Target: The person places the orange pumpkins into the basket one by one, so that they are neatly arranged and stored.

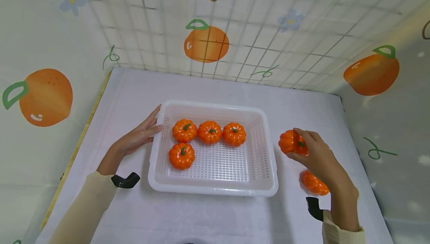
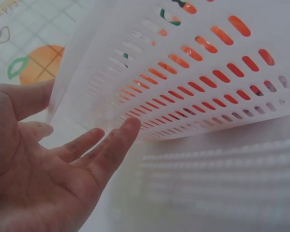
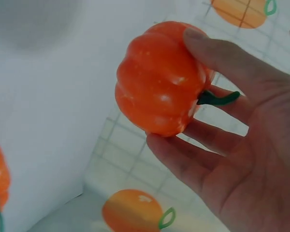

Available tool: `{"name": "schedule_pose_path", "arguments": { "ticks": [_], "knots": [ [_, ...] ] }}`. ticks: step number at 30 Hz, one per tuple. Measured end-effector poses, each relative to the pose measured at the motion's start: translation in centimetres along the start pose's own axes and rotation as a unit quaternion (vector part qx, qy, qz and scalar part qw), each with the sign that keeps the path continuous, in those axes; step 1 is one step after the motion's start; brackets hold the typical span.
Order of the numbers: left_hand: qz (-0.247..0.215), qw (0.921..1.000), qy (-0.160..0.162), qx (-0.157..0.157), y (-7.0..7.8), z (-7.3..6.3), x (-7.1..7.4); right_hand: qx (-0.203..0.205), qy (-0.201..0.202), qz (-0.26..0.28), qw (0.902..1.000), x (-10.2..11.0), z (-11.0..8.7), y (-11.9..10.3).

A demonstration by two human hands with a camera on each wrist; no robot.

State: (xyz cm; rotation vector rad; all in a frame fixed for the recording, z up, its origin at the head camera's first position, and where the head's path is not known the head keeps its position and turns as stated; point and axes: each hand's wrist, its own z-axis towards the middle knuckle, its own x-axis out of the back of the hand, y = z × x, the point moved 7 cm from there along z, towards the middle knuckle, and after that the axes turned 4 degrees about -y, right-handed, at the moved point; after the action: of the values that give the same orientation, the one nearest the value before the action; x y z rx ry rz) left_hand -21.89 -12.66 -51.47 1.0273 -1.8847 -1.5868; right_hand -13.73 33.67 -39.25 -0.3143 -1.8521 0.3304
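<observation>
A small orange toy pumpkin (image 1: 289,142) with a green stem is held up off the table by my right hand (image 1: 319,156), right of the basket. In the right wrist view, thumb and fingertips grip the pumpkin (image 3: 159,82) on opposite sides, its stem toward the palm. My left hand (image 1: 141,135) is at the left side of a white plastic basket (image 1: 215,190), thumb at the rim. In the left wrist view its fingers (image 2: 113,150) extend loosely by the slotted outer wall (image 2: 183,77). Several matching pumpkins (image 1: 209,132) sit in the basket's back and left parts.
Another orange pumpkin (image 1: 314,182) lies on the table right of the basket, below my right hand. The white table (image 1: 198,214) is bordered by a curtain (image 1: 151,23) printed with oranges at the back and sides.
</observation>
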Motion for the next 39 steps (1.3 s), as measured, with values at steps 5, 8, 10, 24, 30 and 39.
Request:
{"name": "schedule_pose_path", "arguments": {
  "ticks": [5,8,10,24,30,39],
  "knots": [
    [0.0,1.0,0.001,-0.001,0.0,0.0,0.0,0.023,0.004,0.004,0.9997,0.6,0.5,-2.1],
    [0.003,1.0,0.002,-0.004,0.0,0.0,0.1,0.041,0.004,-0.003,0.9991,0.7,0.9,-3.6],
    [0.005,1.0,0.003,-0.004,0.1,0.0,0.1,0.051,0.0,-0.007,0.9987,0.7,1.2,-4.6],
    [0.005,1.0,0.004,-0.003,0.1,0.0,0.1,0.182,-0.044,-0.027,0.9819,-1.8,3.4,-11.3],
    [0.005,1.0,0.002,-0.007,0.1,0.0,0.0,0.227,-0.068,-0.049,0.9702,-3.6,3.7,-13.9],
    [0.002,1.0,0.004,-0.006,-0.2,0.1,0.1,0.276,-0.11,-0.103,0.9492,-6.3,3.9,-16.8]
  ]
}}
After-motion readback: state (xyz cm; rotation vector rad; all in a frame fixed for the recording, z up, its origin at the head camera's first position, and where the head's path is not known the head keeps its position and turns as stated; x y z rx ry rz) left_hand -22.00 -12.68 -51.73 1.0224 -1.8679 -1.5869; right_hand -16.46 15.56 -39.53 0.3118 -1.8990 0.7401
